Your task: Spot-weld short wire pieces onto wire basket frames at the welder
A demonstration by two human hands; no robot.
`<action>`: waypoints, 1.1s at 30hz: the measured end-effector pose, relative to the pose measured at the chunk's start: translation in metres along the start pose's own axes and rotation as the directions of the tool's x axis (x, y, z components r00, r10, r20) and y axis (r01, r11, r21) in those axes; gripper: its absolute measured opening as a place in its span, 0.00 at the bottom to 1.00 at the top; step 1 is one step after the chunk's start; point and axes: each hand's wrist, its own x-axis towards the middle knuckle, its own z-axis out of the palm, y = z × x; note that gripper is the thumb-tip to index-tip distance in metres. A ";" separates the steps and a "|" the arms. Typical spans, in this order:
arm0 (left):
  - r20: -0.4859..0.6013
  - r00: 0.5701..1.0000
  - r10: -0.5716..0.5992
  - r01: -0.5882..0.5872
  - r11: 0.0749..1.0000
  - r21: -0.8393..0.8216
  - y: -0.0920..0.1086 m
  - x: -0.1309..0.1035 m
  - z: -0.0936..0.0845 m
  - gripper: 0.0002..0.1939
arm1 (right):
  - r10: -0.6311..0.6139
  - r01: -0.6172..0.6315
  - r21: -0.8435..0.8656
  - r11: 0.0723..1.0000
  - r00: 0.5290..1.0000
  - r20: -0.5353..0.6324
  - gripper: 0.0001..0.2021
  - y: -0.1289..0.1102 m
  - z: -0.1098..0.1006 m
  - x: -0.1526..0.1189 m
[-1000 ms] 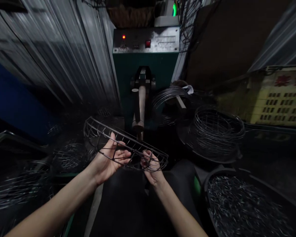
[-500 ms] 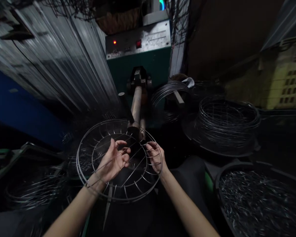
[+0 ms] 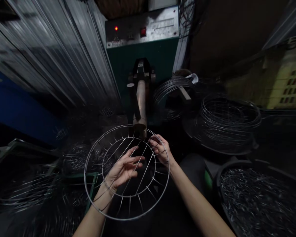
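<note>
A round wire rack (image 3: 127, 218), with two rings, short spokes and several straight bars across the middle, hangs tilted below the electrode arm of a spot welder (image 3: 140, 98). My left hand (image 3: 125, 166) reaches through from beneath, its fingers apart and the outer ring lying across the wrist. At the rack's far right side, my right hand (image 3: 160, 148) pinches thumb and fingers on the wire close to the electrode tip (image 3: 143, 133). Whether a short loose wire is also in that pinch, I cannot tell.
The green machine box (image 3: 143, 52) has a lit red lamp (image 3: 116, 28). Wire rings lie stacked at right (image 3: 229, 113). A dark tub of short wire pieces (image 3: 256, 197) stands at lower right, a green-edged crate (image 3: 92, 174) at left. A yellow crate (image 3: 291, 84) is behind.
The rack has shifted right and down in view and sits more tilted towards me. My left hand has moved right, fingers stretched further. The right hand stays by the electrode tip, still pinching.
</note>
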 end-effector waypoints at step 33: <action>0.133 0.986 0.099 -0.104 0.994 0.033 -0.008 0.009 -0.003 0.27 | -0.086 0.085 0.040 0.996 0.996 0.037 0.13 0.012 0.005 -0.001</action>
